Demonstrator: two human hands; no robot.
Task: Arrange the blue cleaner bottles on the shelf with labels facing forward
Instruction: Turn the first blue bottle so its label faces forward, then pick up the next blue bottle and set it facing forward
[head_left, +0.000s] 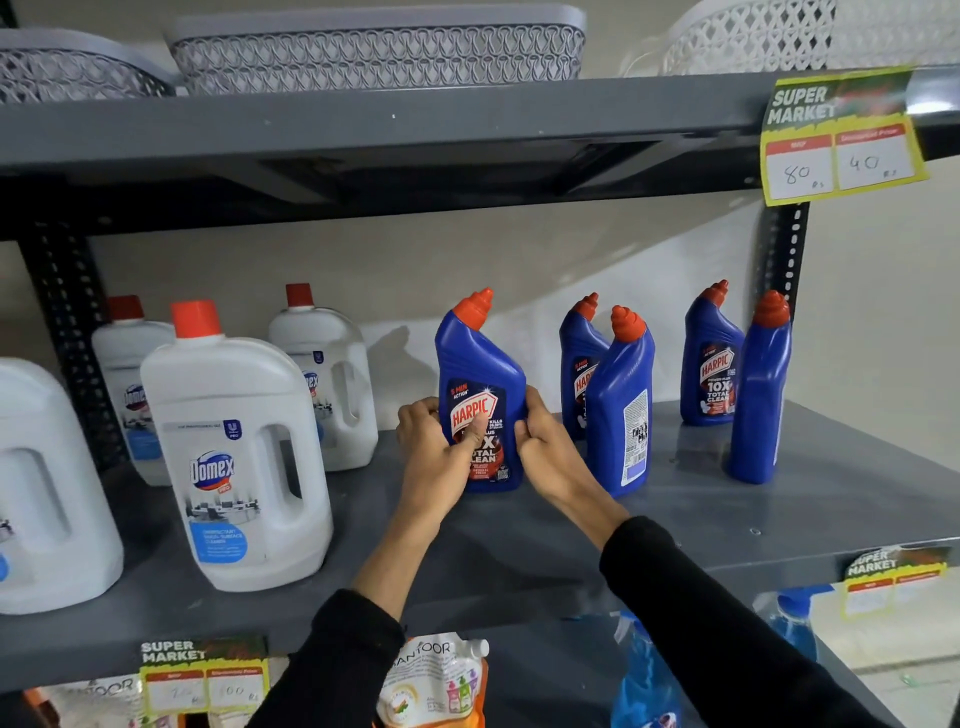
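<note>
A blue Harpic bottle (480, 364) with a red cap stands upright on the grey shelf (519, 545), its front label towards me. My left hand (441, 447) grips its left side with the thumb on the label, and my right hand (545, 447) holds its right side. Further right, a second blue bottle (579, 364) shows its front label behind a third blue bottle (621, 405) that is turned with its back label out. A fourth blue bottle (714, 364) faces forward. The rightmost blue bottle (758, 395) is turned sideways, no label visible.
Several white Domex jugs (234, 452) with red caps fill the shelf's left half. Grey and white lattice baskets (379, 52) sit on the shelf above. Yellow price tags (841, 140) hang from the shelf edges. Pouches and blue spray bottles stand on the shelf below.
</note>
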